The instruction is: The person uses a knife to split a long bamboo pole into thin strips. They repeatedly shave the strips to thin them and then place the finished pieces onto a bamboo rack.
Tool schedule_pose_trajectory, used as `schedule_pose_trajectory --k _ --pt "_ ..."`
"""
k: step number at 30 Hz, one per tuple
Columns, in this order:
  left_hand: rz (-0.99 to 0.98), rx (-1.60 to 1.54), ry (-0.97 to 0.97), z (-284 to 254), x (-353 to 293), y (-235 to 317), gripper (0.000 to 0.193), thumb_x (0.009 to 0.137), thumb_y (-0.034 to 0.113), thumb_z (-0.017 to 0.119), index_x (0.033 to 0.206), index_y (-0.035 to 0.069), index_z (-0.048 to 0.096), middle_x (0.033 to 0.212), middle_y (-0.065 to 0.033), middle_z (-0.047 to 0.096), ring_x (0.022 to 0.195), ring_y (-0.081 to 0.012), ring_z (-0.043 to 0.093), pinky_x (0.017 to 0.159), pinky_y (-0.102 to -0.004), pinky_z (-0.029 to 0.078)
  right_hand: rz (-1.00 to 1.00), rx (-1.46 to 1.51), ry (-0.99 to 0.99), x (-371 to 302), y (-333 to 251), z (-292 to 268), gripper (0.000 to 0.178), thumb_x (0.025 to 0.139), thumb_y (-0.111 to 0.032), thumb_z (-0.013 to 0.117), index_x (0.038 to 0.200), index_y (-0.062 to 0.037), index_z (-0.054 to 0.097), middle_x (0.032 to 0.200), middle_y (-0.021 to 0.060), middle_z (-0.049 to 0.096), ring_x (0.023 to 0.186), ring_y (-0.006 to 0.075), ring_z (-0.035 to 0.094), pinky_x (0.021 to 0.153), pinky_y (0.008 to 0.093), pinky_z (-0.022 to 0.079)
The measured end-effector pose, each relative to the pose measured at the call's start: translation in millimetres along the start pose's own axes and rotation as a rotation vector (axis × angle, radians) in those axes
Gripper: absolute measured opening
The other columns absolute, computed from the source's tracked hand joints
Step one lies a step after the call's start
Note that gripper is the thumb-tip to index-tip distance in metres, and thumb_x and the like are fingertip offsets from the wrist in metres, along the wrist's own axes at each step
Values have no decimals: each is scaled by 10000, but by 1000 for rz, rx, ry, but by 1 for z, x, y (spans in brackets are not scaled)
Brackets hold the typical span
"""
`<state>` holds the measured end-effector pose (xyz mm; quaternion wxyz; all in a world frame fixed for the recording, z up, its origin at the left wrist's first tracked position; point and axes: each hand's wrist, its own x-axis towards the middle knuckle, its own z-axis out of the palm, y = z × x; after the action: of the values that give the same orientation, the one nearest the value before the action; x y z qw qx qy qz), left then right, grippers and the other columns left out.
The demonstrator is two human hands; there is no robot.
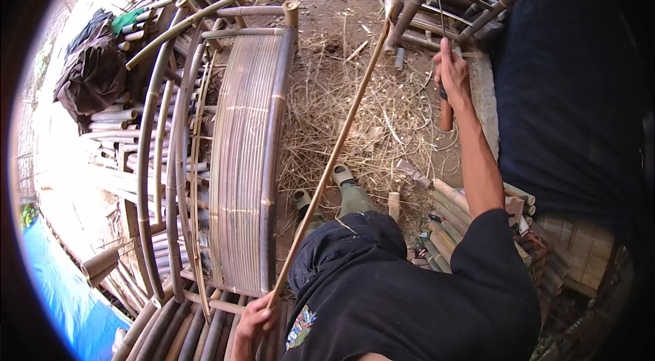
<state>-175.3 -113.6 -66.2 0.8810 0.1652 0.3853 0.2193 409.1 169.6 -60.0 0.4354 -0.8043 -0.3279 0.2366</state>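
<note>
My left hand (254, 320), low in the view, is closed round the near end of a long bamboo strip (339, 146). The strip slants up and away to the right, where its far end reaches the bamboo frame and is blurred. My right hand (452, 74) is raised at the far right, closed round a long knife (446, 115). Its brown wooden handle sticks out below my fist, and the thin blade points upward. Between blade and strip there is a visible gap. Left of the strip stands a bamboo bench (242, 136) with a slatted surface.
Shavings (341, 115) litter the dirt floor by my feet. Cut bamboo pieces (447, 224) are stacked at my right, beside dark cloth (559, 102). A bamboo rack (471, 0) stands far right. Bamboo poles (181, 327) lie near left, and a blue tarp (61, 293) is at the left edge.
</note>
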Motion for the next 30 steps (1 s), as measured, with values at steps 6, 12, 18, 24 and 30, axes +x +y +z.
schedule_pose_trajectory --k 6,12,18,24,30 --pt "182 257 91 68 126 70 476 988 304 531 1318 -37 487 594 0 466 408 -74 414 367 -202 336 -734 -179 -483 -170 8 71 651 920 -709 316 687 -130 500 515 -4 444 363 94 392 290 311 371" --pt "224 311 123 102 153 94 447 1007 299 518 1326 -14 508 546 25 439 401 -50 377 374 -193 305 -940 -286 -416 -229 5 90 590 913 -639 481 743 -75 518 596 87 571 536 243 631 477 351 513" --pt "265 375 83 99 128 82 437 1002 274 525 1311 -35 507 524 35 444 372 -39 385 363 -196 276 -829 -358 -321 -175 19 81 656 903 -720 380 808 -100 572 555 26 530 447 152 562 379 334 451" --pt "97 478 75 80 64 70 454 983 274 537 1262 -83 515 528 27 453 380 -55 412 364 -210 298 -563 -327 -300 -102 14 49 763 881 -780 281 810 -93 603 517 -52 436 384 66 403 292 299 333" --pt "38 386 107 66 -4 47 435 941 217 594 1231 -106 564 523 17 484 405 -54 417 383 -221 311 -352 -384 -207 -4 45 4 775 803 -860 345 768 -124 584 514 -79 372 427 57 347 360 242 258"
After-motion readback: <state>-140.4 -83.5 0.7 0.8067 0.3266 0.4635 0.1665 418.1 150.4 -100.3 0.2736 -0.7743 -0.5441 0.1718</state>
